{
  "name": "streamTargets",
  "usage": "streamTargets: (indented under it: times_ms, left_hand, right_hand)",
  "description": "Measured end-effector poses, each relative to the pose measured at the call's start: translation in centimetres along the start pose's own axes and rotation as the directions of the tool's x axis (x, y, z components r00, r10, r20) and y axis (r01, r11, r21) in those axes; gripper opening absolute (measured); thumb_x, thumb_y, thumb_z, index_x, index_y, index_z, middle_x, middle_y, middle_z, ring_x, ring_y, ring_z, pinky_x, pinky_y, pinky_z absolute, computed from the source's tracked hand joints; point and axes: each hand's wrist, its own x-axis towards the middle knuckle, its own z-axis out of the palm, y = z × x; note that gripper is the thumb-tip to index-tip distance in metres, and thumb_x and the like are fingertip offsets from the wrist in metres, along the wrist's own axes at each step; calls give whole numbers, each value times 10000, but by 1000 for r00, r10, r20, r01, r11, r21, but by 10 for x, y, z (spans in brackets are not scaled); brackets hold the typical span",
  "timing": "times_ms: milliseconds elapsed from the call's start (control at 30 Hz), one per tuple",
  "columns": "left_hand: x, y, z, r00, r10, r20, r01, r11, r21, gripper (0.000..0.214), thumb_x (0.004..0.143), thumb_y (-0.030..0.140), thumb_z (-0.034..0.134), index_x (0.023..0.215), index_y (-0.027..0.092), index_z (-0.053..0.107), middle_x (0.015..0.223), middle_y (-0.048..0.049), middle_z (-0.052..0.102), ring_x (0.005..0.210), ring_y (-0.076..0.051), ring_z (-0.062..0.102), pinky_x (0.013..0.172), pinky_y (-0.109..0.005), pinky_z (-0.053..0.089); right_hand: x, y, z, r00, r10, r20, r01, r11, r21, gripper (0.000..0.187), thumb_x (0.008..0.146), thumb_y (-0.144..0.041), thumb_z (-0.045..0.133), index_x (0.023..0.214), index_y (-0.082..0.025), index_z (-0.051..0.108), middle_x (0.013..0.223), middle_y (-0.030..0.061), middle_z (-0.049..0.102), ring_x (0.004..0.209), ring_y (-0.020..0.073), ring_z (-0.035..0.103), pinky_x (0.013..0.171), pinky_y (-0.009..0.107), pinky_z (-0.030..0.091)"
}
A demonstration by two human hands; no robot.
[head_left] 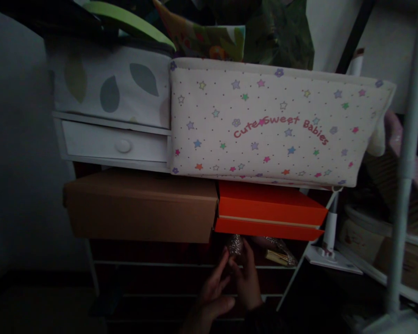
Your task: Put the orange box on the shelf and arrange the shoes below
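Both my hands reach into the dim shelf space under the boxes. My left hand [212, 290] has its fingers stretched up toward a small glittery object [235, 246]. My right hand [248, 278] is beside it, fingers touching or pinching the same glittery object from the right. Whether the object is fully gripped is hard to tell in the dark. Just above them sit an orange box [270, 211] and a brown cardboard box [141, 208].
A fabric bin with stars and the words "Cute Sweet Babies" [271, 125] sits on top, next to a white drawer unit [114, 144] with a leaf-patterned bin [111, 88]. Crinkly wrapped items [278, 255] lie on the wire shelf. A white rack pole [406, 176] stands right.
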Motion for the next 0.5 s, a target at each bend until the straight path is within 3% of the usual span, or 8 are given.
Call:
streamTargets:
  times_ms: [100,267,500]
  left_hand:
    - [1,-1,-2,1000,19,0,-19,999,-33,788,661,241,669,1389,376,399,1593,67,143,1463,-263,36,1156,-491,188]
    - [-2,2,-7,995,7,-98,-8,1000,-11,695,688,247,650,1352,348,471,1578,28,223,1456,-275,115,1158,-499,199]
    - [-6,6,-12,972,-43,-231,40,999,-19,613,718,202,651,1298,358,532,1519,29,370,1422,-255,262,1157,-454,248]
  right_hand:
    - [3,5,13,999,24,-38,-19,990,136,695,828,-387,559,1407,-231,208,1342,133,506,1170,224,548,1022,456,432]
    - [8,13,28,997,4,-71,14,966,256,695,828,-375,584,1405,-248,218,1322,127,525,1157,224,557,993,446,454]
    - [11,13,40,997,-4,-78,27,952,305,720,800,-368,627,1398,-225,251,1202,124,591,1036,219,604,911,430,499]
